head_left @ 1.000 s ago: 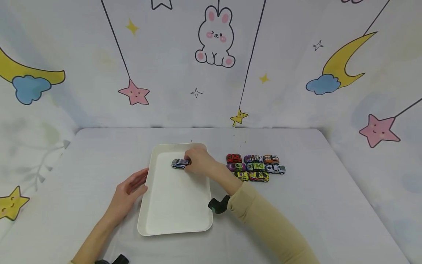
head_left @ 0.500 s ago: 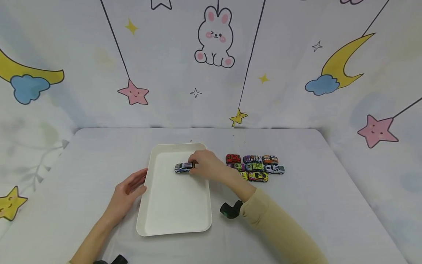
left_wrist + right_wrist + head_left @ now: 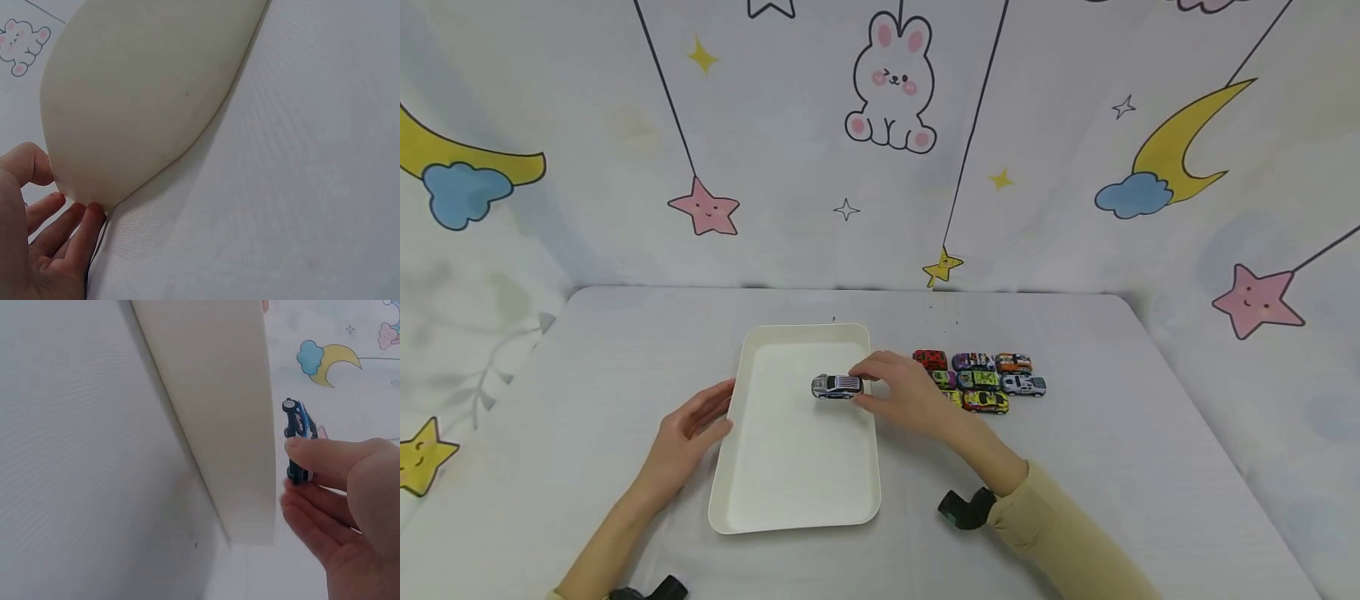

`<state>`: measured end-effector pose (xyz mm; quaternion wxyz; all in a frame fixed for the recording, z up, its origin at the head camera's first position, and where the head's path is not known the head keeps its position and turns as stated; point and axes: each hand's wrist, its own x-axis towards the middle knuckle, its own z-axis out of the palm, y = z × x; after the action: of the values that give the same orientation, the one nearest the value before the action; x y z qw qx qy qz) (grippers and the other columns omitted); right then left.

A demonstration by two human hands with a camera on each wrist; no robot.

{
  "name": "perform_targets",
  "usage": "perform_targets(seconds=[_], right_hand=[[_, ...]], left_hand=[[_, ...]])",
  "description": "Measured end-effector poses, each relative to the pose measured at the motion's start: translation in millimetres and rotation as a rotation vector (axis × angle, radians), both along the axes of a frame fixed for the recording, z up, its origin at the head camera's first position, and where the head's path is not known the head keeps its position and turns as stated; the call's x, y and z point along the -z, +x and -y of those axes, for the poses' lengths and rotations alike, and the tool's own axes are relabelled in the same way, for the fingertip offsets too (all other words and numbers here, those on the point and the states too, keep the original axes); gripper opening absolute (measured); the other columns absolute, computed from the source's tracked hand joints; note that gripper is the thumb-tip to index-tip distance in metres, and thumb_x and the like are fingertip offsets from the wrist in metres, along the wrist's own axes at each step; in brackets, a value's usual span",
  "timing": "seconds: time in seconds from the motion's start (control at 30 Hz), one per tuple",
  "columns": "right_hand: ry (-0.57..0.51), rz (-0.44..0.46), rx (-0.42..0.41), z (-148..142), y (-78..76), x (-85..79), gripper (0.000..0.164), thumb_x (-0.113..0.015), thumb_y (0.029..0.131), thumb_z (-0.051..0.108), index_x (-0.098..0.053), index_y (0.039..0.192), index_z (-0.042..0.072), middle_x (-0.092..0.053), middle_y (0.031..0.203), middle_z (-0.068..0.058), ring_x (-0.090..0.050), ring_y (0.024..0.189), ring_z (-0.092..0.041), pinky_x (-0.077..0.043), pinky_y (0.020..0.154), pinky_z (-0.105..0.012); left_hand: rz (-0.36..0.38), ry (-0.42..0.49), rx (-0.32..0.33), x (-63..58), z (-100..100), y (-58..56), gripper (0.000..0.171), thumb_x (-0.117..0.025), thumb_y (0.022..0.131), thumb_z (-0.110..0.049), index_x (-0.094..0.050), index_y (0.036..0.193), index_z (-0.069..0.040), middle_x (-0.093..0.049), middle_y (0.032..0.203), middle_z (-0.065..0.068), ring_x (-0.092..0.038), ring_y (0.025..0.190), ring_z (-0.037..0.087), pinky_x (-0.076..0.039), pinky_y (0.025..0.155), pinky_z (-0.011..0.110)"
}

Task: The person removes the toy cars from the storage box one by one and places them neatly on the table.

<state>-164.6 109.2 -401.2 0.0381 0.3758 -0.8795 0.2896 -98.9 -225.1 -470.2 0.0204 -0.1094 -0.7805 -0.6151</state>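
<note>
A toy car (image 3: 837,387), silver and dark with a striped roof, is pinched at its right end by my right hand (image 3: 904,395) over the right side of the white tray (image 3: 793,467). In the right wrist view the thumb lies along the blue-marked side of the toy car (image 3: 300,422), above the tray's wall (image 3: 215,419). My left hand (image 3: 681,437) touches the tray's left outer side. In the left wrist view its thumb and fingertips rest against that wall (image 3: 144,94), not wrapped round it.
Several small toy cars (image 3: 979,380) in red, purple, orange, green, yellow and white stand in tight rows right of the tray, partly behind my right hand. A white cloth (image 3: 1120,467) covers the table. A printed backdrop (image 3: 790,167) rises behind.
My right hand has moved right and towards me, bringing the striped-roof toy car from the tray's upper middle to over its right side. My left hand stays at the tray.
</note>
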Motion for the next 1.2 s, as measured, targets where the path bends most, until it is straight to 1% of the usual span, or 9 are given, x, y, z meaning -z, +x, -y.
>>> perform_targets(seconds=[0.13,0.3,0.4,0.53,0.63,0.77,0.97,1.07,1.2], right_hand=[[-0.038,-0.034,0.025,-15.1,8.5,3.1,0.028,-0.079,0.087,0.015,-0.071,0.113,0.011,-0.069,0.11,-0.001,-0.067,0.1,-0.016,-0.057,0.085,-0.03],[-0.067,-0.075,0.056,-36.6,17.8,5.5,0.031,-0.082,0.084,0.013,-0.072,0.113,0.012,-0.068,0.111,0.0,-0.067,0.1,-0.017,-0.059,0.084,-0.032],[-0.092,-0.12,0.066,-50.0,22.3,8.2,0.032,-0.083,0.082,0.013,-0.073,0.112,0.011,-0.069,0.112,-0.003,-0.067,0.1,-0.019,-0.059,0.083,-0.035],[-0.11,-0.148,0.087,-65.7,25.2,12.3,0.034,-0.083,0.082,0.012,-0.072,0.114,0.008,-0.069,0.113,-0.004,-0.067,0.103,-0.02,-0.059,0.085,-0.037],[-0.11,-0.156,0.105,-75.2,26.0,15.4,0.035,-0.082,0.082,0.011,-0.072,0.116,0.007,-0.069,0.113,-0.005,-0.067,0.104,-0.021,-0.059,0.086,-0.038],[-0.114,-0.16,0.13,-86.2,28.0,20.7,0.036,-0.082,0.082,0.01,-0.072,0.117,0.006,-0.068,0.112,-0.005,-0.066,0.101,-0.022,-0.059,0.083,-0.038],[-0.098,-0.138,0.185,-100.7,33.7,23.6,0.038,-0.082,0.083,0.01,-0.071,0.119,0.008,-0.067,0.119,-0.005,-0.064,0.109,-0.024,-0.059,0.085,-0.041],[-0.084,-0.144,0.216,-111.1,35.4,24.6,0.038,-0.081,0.083,0.009,-0.071,0.12,0.008,-0.066,0.121,-0.004,-0.063,0.112,-0.023,-0.058,0.088,-0.037],[-0.087,-0.165,0.266,-132.1,36.9,27.3,0.04,-0.081,0.082,0.005,-0.07,0.12,0.008,-0.066,0.119,-0.003,-0.063,0.11,-0.022,-0.05,0.094,-0.018]], left_hand=[[0.016,-0.002,-0.005,-0.4,0.6,1.1,0.05,-0.06,0.1,-0.007,-0.044,0.147,0.001,-0.047,0.148,0.026,-0.052,0.127,-0.005,-0.043,0.101,0.008],[0.015,-0.004,-0.008,0.4,1.0,1.9,0.051,-0.06,0.1,-0.007,-0.044,0.147,0.001,-0.046,0.148,0.027,-0.052,0.126,-0.006,-0.043,0.1,0.008],[0.015,-0.009,-0.006,0.7,1.4,2.1,0.051,-0.059,0.1,-0.007,-0.044,0.148,0.001,-0.046,0.148,0.027,-0.052,0.126,-0.006,-0.043,0.1,0.008],[0.013,-0.019,-0.01,-0.3,2.7,2.2,0.051,-0.059,0.1,-0.007,-0.044,0.148,0.0,-0.046,0.148,0.027,-0.052,0.127,-0.006,-0.043,0.1,0.008],[0.01,-0.02,-0.015,-1.3,3.8,2.2,0.051,-0.059,0.1,-0.007,-0.043,0.148,0.001,-0.046,0.148,0.028,-0.052,0.127,-0.006,-0.043,0.1,0.007],[0.014,-0.021,-0.014,-0.5,4.5,2.4,0.051,-0.059,0.1,-0.007,-0.043,0.148,0.001,-0.046,0.148,0.028,-0.052,0.127,-0.006,-0.043,0.1,0.007],[0.012,-0.022,-0.011,2.8,4.2,2.2,0.051,-0.059,0.1,-0.007,-0.043,0.148,0.0,-0.046,0.149,0.027,-0.052,0.127,-0.005,-0.043,0.1,0.008],[0.011,-0.013,-0.009,3.5,3.3,1.7,0.051,-0.059,0.1,-0.007,-0.043,0.148,0.0,-0.046,0.149,0.026,-0.052,0.128,-0.004,-0.043,0.1,0.008],[0.017,-0.005,-0.004,3.7,1.6,0.9,0.051,-0.059,0.1,-0.007,-0.043,0.148,0.001,-0.046,0.149,0.026,-0.052,0.128,-0.004,-0.044,0.101,0.009]])
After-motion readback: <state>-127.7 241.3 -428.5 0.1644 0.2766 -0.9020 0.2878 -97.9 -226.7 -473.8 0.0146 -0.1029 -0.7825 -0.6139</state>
